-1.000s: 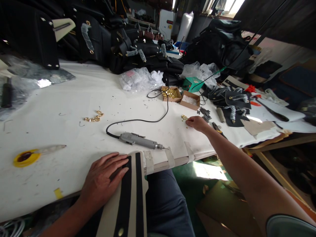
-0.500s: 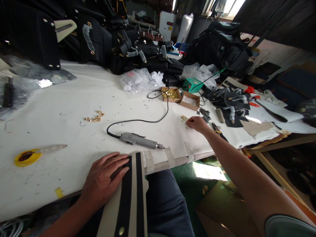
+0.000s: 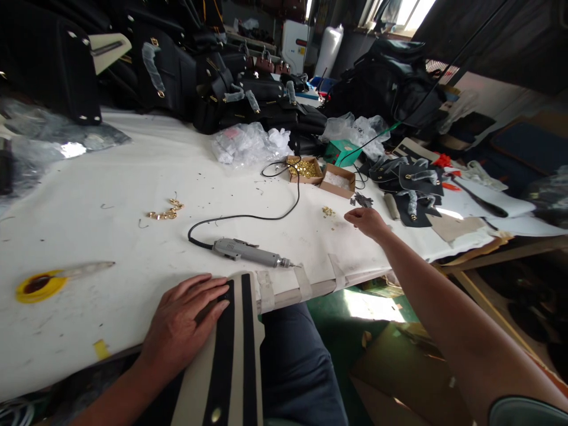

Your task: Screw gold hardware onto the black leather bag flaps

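My left hand (image 3: 184, 319) lies flat with its fingers stretched out on a beige panel with black stripes (image 3: 237, 349), which slopes over my lap at the table's edge. My right hand (image 3: 366, 222) is closed, fingertips pressed together; whatever they hold, if anything, is hidden. Just left of it a small pile of tiny gold pieces (image 3: 328, 211) lies on the white table. Behind it are several thin dark grey plates (image 3: 362, 201). Between my hands rests a grey electric screwdriver (image 3: 248, 253), its bit pointing right.
Gold hardware (image 3: 166, 211) and a yellow tape roll (image 3: 42, 286) lie on the left. Farther back stand a box of gold parts (image 3: 316, 179), a second small carton (image 3: 339, 190) and a green box (image 3: 342, 152). Black bags (image 3: 177, 83) line the back; black flaps (image 3: 412, 201) lie right.
My right hand has moved right, away from the tiny gold pieces and closer to the dark plates. The pliers seen before are now hidden by my arm. My left hand stays on the panel.
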The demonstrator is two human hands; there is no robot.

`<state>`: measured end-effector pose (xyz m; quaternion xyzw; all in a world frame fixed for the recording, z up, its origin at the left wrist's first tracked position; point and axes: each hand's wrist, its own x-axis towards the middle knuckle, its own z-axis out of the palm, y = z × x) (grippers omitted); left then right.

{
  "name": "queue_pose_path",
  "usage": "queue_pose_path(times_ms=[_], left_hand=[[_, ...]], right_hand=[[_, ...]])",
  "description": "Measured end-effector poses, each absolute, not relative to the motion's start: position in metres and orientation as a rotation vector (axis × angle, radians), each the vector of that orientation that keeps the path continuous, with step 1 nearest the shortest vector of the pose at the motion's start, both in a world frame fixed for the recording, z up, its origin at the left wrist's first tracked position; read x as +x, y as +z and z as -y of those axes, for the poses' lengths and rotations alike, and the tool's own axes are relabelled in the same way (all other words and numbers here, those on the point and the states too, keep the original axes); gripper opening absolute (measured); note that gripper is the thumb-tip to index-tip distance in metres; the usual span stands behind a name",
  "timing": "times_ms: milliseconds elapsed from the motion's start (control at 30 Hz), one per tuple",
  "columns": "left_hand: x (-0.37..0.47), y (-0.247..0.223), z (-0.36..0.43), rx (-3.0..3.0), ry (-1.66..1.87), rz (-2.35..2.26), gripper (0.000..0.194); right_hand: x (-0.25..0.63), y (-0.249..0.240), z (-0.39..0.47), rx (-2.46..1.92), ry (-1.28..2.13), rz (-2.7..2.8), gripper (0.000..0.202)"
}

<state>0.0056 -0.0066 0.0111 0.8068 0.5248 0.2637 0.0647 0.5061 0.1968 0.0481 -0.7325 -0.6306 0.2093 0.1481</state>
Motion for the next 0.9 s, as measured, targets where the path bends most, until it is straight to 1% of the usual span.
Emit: queue_pose_path(times_ms=[133,300,433,500,700,900], left_hand=[[0.005,0.010,0.006,2.441,0.809,-1.578,0.029],[0.007,0.012,0.004,2.440,0.818,-1.581,0.029],[0.007,0.012,0.005,2.439,0.826,-1.590,0.029],[0.006,0.012,0.005,2.436,0.815,-1.592,0.029],[0.008,0.014,0.007,2.422,0.796,-1.607,0.030],[0.007,0.010,0.003,2.394,0.822,-1.589,0.029]], right_hand=[[0.506,0.050,-0.179,-2.126,0.590,1.899,0.021],[0.498,0.044,-0.172,-2.159,0.530,1.903,0.016],[0.498,0.045,-0.176,-2.179,0.552,1.886,0.011],[0.497,0.044,-0.176,-2.167,0.599,1.874,0.013],[0.479,0.030,-0.177,-2.070,0.747,1.863,0.030],[0.477,0.033,-0.172,-2.175,0.644,1.891,0.024]])
